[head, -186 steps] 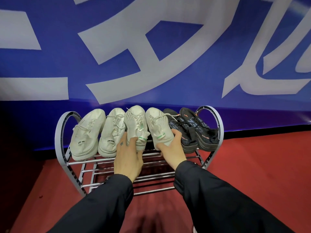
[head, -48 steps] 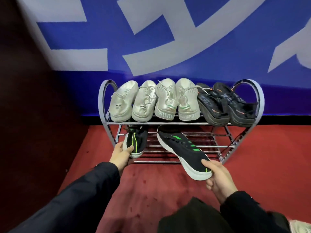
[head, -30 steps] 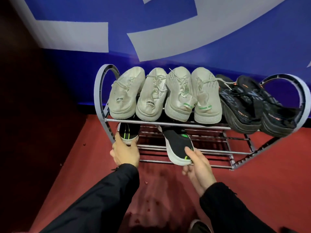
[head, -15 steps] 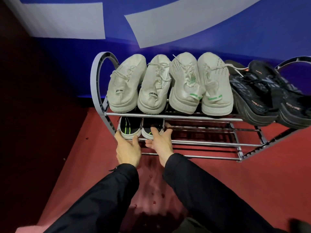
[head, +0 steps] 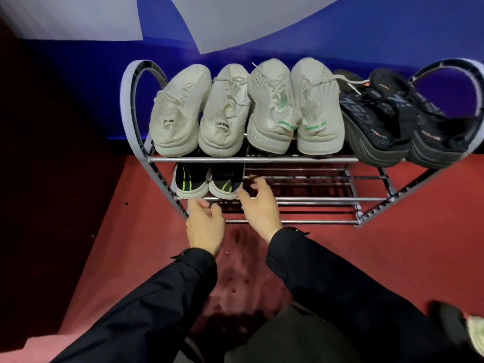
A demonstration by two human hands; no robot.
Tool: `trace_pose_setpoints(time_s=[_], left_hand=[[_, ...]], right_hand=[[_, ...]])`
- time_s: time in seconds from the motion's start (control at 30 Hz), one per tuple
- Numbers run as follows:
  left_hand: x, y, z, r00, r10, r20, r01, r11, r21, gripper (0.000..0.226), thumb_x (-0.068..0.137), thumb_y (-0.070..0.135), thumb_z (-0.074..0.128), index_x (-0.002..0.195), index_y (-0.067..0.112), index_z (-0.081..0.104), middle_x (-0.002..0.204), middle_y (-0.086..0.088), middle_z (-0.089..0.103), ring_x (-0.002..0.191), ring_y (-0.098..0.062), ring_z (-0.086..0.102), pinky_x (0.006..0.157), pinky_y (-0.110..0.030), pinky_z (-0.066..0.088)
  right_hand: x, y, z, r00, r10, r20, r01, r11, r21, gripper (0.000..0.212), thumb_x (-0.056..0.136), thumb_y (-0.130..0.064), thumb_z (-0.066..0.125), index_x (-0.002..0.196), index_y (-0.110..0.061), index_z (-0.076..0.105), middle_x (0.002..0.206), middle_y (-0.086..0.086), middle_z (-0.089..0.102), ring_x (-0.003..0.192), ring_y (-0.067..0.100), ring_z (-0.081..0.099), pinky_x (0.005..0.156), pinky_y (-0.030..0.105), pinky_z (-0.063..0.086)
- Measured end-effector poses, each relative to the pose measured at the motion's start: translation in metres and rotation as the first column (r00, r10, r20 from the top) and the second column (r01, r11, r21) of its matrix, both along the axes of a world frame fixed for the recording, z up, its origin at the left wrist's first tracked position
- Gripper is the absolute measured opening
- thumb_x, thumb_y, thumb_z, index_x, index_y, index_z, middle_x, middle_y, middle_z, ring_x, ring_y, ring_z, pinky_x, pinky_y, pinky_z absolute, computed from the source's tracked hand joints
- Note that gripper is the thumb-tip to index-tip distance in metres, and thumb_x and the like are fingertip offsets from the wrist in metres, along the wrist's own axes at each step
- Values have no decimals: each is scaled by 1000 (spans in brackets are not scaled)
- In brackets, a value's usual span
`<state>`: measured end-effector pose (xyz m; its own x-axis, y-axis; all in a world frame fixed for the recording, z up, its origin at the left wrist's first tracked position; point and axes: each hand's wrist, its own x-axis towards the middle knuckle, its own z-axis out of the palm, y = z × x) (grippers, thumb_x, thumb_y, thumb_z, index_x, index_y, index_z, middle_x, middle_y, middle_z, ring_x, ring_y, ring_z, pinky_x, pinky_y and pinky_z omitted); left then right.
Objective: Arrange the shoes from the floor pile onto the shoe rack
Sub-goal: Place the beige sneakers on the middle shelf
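Observation:
A grey two-tier shoe rack (head: 136, 106) stands against the blue wall. Its top tier holds several white sneakers (head: 222, 113) and two black sneakers (head: 377, 121), heels towards me. On the lower tier at the left sit two black shoes with green stripes, one at the far left (head: 189, 182) and one beside it (head: 225, 182). My left hand (head: 205, 226) hovers just below the left black shoe, fingers loosely curled, holding nothing. My right hand (head: 258, 205) is spread beside the heel of the right black shoe, fingertips near it, gripping nothing.
The lower tier's bars (head: 314, 199) to the right of the black pair carry nothing. Red floor (head: 392, 258) surrounds the rack. A dark panel (head: 52, 153) stands close on the left. A shoe's edge (head: 475, 336) shows at the bottom right corner.
Both hands have drawn back from the two black shoes, which stay side by side on the lower tier. Earlier, my right hand brought the second black shoe in beside the first.

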<state>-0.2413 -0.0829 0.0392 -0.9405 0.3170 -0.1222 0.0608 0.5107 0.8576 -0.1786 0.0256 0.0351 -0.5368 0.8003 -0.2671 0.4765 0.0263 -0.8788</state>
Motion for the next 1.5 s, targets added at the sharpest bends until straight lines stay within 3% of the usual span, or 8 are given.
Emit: trace_pose_setpoints(time_s=[0.27, 0.43, 0.6, 0.8, 0.97, 1.07, 1.37, 1.5], left_hand=[[80, 34, 5, 882, -461, 94, 459, 887, 47, 3, 88, 16, 56, 86, 16, 58, 72, 8, 56, 65, -13, 50, 64, -28, 42], [159, 60, -21, 545, -790, 281, 815, 577, 44, 16, 94, 22, 63, 111, 23, 63, 87, -1, 67, 71, -15, 57, 67, -24, 47], [229, 60, -35, 217, -888, 405, 940, 301, 158, 16, 96, 14, 62, 103, 26, 69, 96, 8, 71, 72, 9, 64, 69, -4, 47], [260, 56, -46, 179, -809, 560, 922, 337, 192, 11, 95, 19, 64, 100, 28, 67, 89, 1, 66, 69, -9, 64, 68, -22, 50], [264, 57, -45, 187, -797, 575, 936, 323, 143, 9, 95, 22, 63, 99, 31, 64, 96, -4, 67, 78, -18, 65, 84, -39, 52], [268, 55, -51, 196, -771, 605, 939, 326, 112, 10, 96, 21, 62, 98, 31, 63, 95, -6, 64, 77, -19, 64, 87, -40, 51], [263, 52, -69, 52, -875, 481, 995, 7, -95, 98, 60, 68, 82, 140, 29, 42, 134, 8, 58, 121, -12, 58, 106, -38, 46], [281, 56, -50, 167, -856, 490, 957, 260, 128, 51, 82, 18, 79, 123, 19, 48, 110, 2, 65, 99, -16, 65, 88, -35, 54]], right_hand=[[130, 6, 14, 997, -24, -79, 12, 988, -151, 14, 100, -22, 57, 95, -17, 70, 86, -1, 72, 57, 2, 61, 53, 15, 45], [240, -9, -5, 971, -235, -38, 226, 959, -170, 14, 101, -8, 54, 99, -9, 68, 79, 3, 66, 47, -3, 56, 53, 15, 46], [335, -32, -40, 911, -402, 92, 411, 903, -122, 11, 97, -14, 61, 95, -16, 71, 89, 2, 71, 80, 13, 63, 80, 35, 54], [435, -64, -87, 508, -745, 433, 802, 592, 77, 36, 87, -32, 67, 113, -13, 52, 116, 12, 57, 106, 34, 59, 98, 42, 48], [445, -73, -133, 491, -718, 492, 871, 389, -301, 84, 77, -43, 83, 136, 0, 42, 133, 15, 60, 120, 34, 62, 107, 44, 48], [444, -66, -139, 438, -799, 411, 889, 318, -330, 52, 79, -25, 85, 116, 2, 59, 106, 14, 67, 92, 26, 64, 82, 32, 50], [414, -26, -65, 466, -881, -80, 842, 470, -265, 12, 80, -18, 70, 87, -13, 63, 81, 10, 63, 75, 21, 59, 72, 39, 52], [407, -5, -38, 448, -868, -217, 772, 497, -395, 25, 89, -21, 72, 108, -5, 68, 86, 7, 73, 73, 18, 67, 71, 37, 58]])
